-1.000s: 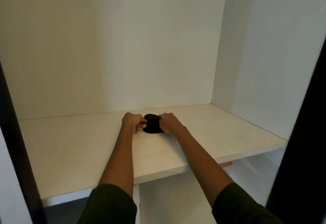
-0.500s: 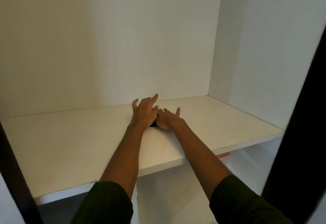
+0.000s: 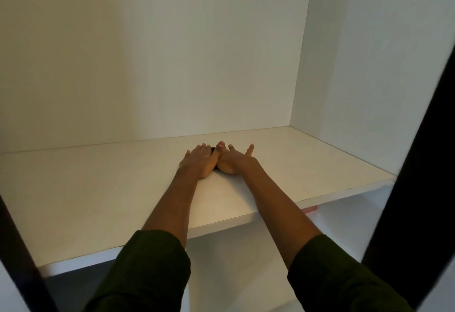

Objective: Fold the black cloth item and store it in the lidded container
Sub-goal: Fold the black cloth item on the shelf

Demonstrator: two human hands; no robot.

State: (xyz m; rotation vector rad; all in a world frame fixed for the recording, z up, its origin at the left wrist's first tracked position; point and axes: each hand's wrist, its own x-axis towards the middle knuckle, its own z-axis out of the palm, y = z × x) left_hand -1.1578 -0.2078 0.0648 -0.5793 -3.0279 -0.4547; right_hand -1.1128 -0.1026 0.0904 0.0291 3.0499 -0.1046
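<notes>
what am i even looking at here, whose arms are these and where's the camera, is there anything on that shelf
There is no machine here: these are a person's two bare arms in dark green sleeves. The single picture comes from a wide-angle camera worn on the person's head, looking forward and down, so you see the arms as the person does. They reach into a white cupboard and rest on its flat white shelf board. The left hand and the right hand lie flat, side by side and touching, fingers spread. They press down on a small black cloth item, almost wholly hidden beneath them; only a dark sliver shows between the fingers. Nothing is gripped or lifted. Below the shelf edge a small pink object peeks out; I cannot tell what it is.
</notes>
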